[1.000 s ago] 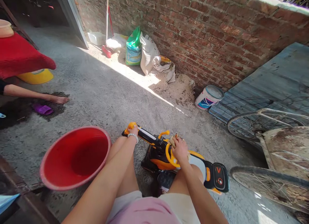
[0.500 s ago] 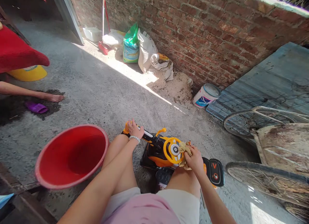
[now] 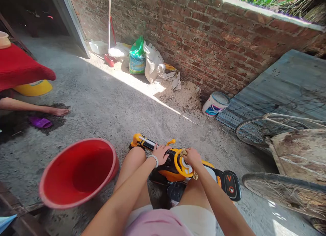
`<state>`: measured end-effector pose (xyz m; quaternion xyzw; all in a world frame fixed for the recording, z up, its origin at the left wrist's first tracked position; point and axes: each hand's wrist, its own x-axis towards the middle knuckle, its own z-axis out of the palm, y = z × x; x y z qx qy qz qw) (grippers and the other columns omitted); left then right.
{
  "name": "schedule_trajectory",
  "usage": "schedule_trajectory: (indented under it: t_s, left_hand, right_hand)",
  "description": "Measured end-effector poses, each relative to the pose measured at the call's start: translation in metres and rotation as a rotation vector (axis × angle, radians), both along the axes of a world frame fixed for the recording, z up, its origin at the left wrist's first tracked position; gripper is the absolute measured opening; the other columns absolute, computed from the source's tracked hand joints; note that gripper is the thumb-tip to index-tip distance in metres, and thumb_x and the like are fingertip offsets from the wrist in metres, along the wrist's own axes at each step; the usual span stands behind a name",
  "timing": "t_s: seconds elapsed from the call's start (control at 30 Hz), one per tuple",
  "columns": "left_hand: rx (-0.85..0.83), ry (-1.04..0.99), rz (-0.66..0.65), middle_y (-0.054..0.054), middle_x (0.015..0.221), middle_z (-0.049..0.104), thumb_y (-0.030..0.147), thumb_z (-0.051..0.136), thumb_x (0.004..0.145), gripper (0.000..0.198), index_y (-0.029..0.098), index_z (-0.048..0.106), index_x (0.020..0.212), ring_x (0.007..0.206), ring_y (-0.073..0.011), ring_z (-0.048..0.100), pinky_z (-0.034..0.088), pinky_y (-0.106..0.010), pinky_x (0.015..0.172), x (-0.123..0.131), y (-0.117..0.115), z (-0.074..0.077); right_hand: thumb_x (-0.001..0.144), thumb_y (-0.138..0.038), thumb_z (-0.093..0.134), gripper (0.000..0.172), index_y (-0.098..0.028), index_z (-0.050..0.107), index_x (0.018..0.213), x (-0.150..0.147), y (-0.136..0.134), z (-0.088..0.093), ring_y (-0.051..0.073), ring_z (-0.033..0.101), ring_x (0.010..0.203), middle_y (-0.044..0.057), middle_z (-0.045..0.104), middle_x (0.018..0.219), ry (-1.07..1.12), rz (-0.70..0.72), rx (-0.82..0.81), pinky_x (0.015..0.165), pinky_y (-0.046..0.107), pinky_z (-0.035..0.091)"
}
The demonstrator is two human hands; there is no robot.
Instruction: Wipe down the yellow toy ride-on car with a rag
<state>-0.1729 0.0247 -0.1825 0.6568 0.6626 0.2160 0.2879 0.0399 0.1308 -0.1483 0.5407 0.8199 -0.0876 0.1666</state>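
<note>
A yellow and black toy ride-on car point(image 3: 168, 175) stands on the concrete in front of my knees. My left hand point(image 3: 161, 154) lies on its black front part, at the base of the arm, fingers spread. My right hand point(image 3: 193, 158) is closed on a tan cloth point(image 3: 183, 152) and presses it to the upper rim of the yellow steering wheel point(image 3: 177, 164). Part of the cloth hangs through by the wheel's lower side. The toy's excavator-like arm point(image 3: 145, 141) points left, past my knee. Its black seat back point(image 3: 230, 185) is at the right.
Left of my leg stands a red tub point(image 3: 57, 168) with some water in it. A paint bucket point(image 3: 216, 103) and several sacks point(image 3: 152, 64) line the brick wall. A rusty cart point(image 3: 297, 154) is at the right. Another person's foot point(image 3: 59, 111) rests near a purple slipper point(image 3: 40, 122).
My left hand has slid right from the toy arm's far end to its base. My right hand has moved with the cloth from the wheel's right side to its upper rim.
</note>
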Motion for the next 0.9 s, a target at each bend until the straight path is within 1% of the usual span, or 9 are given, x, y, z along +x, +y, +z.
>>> schedule_trajectory:
  t_s: [0.1, 0.2, 0.3, 0.37, 0.43, 0.6, 0.67, 0.77, 0.9]
  left_hand:
    - [-0.003, -0.003, -0.027, -0.008, 0.136, 0.064, 0.026, 0.055, 0.093, 0.044, 0.035, 0.056, 0.136, 0.136, -0.0294, 0.052, 0.009, -0.065, 0.126, -0.002, -0.002, -0.001]
    - [0.021, -0.015, -0.024, -0.008, 0.137, 0.063, 0.026, 0.055, 0.093, 0.046, 0.035, 0.055, 0.138, 0.137, -0.0291, 0.051, 0.008, -0.064, 0.127, -0.002, -0.003, -0.005]
    - [0.032, -0.018, 0.001, -0.009, 0.135, 0.064, 0.027, 0.054, 0.094, 0.045, 0.033, 0.057, 0.139, 0.137, -0.0306, 0.052, 0.007, -0.065, 0.127, 0.000, -0.001, -0.007]
    - [0.024, -0.006, 0.004, -0.011, 0.134, 0.064, 0.027, 0.052, 0.095, 0.046, 0.032, 0.056, 0.140, 0.135, -0.0315, 0.052, 0.008, -0.065, 0.126, 0.002, -0.001, -0.007]
    - [0.014, 0.022, 0.002, -0.011, 0.134, 0.064, 0.027, 0.050, 0.096, 0.049, 0.032, 0.053, 0.145, 0.135, -0.0316, 0.052, 0.009, -0.066, 0.126, 0.004, 0.000, -0.006]
    - [-0.019, 0.126, 0.022, -0.009, 0.137, 0.062, 0.027, 0.044, 0.100, 0.056, 0.033, 0.040, 0.155, 0.136, -0.0281, 0.052, 0.011, -0.062, 0.128, 0.004, -0.002, -0.002]
    - [-0.032, 0.150, 0.019, -0.009, 0.137, 0.062, 0.027, 0.043, 0.100, 0.057, 0.033, 0.038, 0.157, 0.136, -0.0281, 0.052, 0.011, -0.061, 0.128, 0.003, -0.002, 0.000]
    - [-0.046, 0.158, 0.007, -0.010, 0.136, 0.062, 0.027, 0.044, 0.100, 0.057, 0.031, 0.037, 0.157, 0.136, -0.0290, 0.052, 0.012, -0.062, 0.128, 0.003, -0.001, 0.001]
    - [-0.027, 0.138, 0.009, -0.009, 0.137, 0.062, 0.027, 0.045, 0.100, 0.058, 0.032, 0.038, 0.157, 0.137, -0.0287, 0.051, 0.012, -0.062, 0.128, 0.004, -0.001, -0.002]
  right_hand:
    - [0.096, -0.034, 0.053, 0.030, -0.022, 0.076, 0.112, 0.016, 0.008, 0.001, 0.028, 0.066, 0.107, 0.016, 0.066, 0.119, -0.078, -0.079, 0.024, 0.081, 0.035, 0.050]
    - [0.095, -0.031, 0.053, 0.031, -0.021, 0.075, 0.114, 0.049, 0.017, 0.002, 0.030, 0.066, 0.108, 0.016, 0.066, 0.121, -0.140, -0.115, 0.055, 0.081, 0.036, 0.050]
    - [0.096, -0.033, 0.051, 0.033, -0.023, 0.074, 0.118, 0.072, 0.019, 0.004, 0.027, 0.066, 0.106, 0.014, 0.065, 0.123, -0.103, -0.144, 0.107, 0.082, 0.034, 0.050]
    - [0.098, -0.034, 0.050, 0.038, -0.024, 0.071, 0.127, 0.066, 0.014, 0.002, 0.024, 0.065, 0.107, 0.013, 0.065, 0.126, -0.018, -0.160, 0.139, 0.085, 0.032, 0.049]
    - [0.099, -0.036, 0.050, 0.038, -0.025, 0.069, 0.130, 0.046, 0.004, -0.004, 0.024, 0.063, 0.111, 0.012, 0.064, 0.130, 0.049, -0.121, 0.147, 0.088, 0.031, 0.049]
    - [0.097, -0.035, 0.056, 0.027, -0.019, 0.074, 0.111, -0.005, -0.015, -0.012, 0.030, 0.055, 0.123, 0.014, 0.065, 0.127, -0.004, 0.035, 0.124, 0.090, 0.034, 0.047]
    - [0.097, -0.033, 0.057, 0.024, -0.019, 0.074, 0.108, -0.005, -0.022, -0.009, 0.029, 0.056, 0.121, 0.013, 0.066, 0.125, 0.009, 0.120, 0.094, 0.094, 0.034, 0.046]
    - [0.094, -0.028, 0.060, 0.020, -0.020, 0.074, 0.107, 0.013, -0.046, -0.006, 0.027, 0.058, 0.117, 0.012, 0.067, 0.124, 0.037, 0.246, 0.057, 0.101, 0.036, 0.044]
    - [0.089, -0.020, 0.063, 0.024, -0.020, 0.073, 0.112, 0.044, -0.092, -0.010, 0.029, 0.059, 0.118, 0.013, 0.065, 0.133, 0.070, 0.273, 0.060, 0.104, 0.039, 0.044]
